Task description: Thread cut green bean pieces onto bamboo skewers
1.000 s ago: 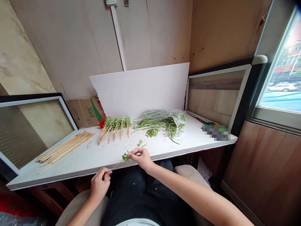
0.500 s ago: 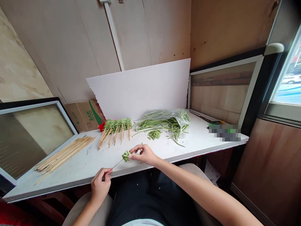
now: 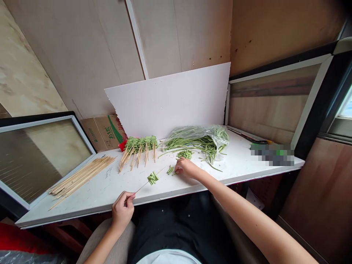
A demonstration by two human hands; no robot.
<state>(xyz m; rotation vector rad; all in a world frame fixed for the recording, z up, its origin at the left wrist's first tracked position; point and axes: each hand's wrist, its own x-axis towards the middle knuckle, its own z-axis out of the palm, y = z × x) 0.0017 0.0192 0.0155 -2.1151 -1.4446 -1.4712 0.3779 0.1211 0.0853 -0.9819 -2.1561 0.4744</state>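
Note:
My left hand [image 3: 123, 207] is closed on the lower end of a thin bamboo skewer [image 3: 141, 187], which points up and to the right above the table's front edge. Several short green bean pieces [image 3: 153, 178] are threaded side by side along it. My right hand [image 3: 187, 168] reaches over the table, its fingertips down beside a few loose bean pieces [image 3: 170, 170]. Whether it pinches one is hidden by the hand. Just behind it lies a small pile of cut bean pieces [image 3: 185, 154].
Bare skewers [image 3: 79, 178] lie bundled at the left. Finished bean skewers [image 3: 141, 143] are stacked at the back, near a cardboard box [image 3: 101, 134]. Long green beans [image 3: 192, 142] spill from a clear plastic bag [image 3: 220, 137]. A white board [image 3: 170, 99] stands behind.
My right hand has left the threaded beans and moved right to the loose pieces near the pile. My left hand still holds the skewer. The view has shifted slightly.

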